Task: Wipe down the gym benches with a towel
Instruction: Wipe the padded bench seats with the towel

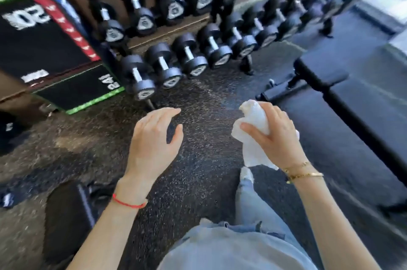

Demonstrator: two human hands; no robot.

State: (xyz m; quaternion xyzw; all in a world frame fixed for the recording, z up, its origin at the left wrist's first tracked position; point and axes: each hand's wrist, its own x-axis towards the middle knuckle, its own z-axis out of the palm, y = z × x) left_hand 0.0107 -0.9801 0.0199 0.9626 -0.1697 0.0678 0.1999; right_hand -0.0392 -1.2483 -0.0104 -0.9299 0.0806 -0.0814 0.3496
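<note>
My right hand (275, 135) grips a crumpled white towel (253, 137) in the air above the speckled floor, just left of a black padded gym bench (363, 98). The bench runs along the right side of the view, its seat and back pads separated by a gap, and the towel is apart from it. My left hand (154, 137) hovers to the left with relaxed, slightly spread fingers and holds nothing. A red string circles the left wrist and gold bracelets the right.
A two-tier rack of black dumbbells (187, 34) stands ahead. Black plyo boxes (39, 49) with green edging sit at the far left. A black padded object (68, 221) lies at lower left. The bench's metal foot (279, 91) sticks out onto the rubber floor.
</note>
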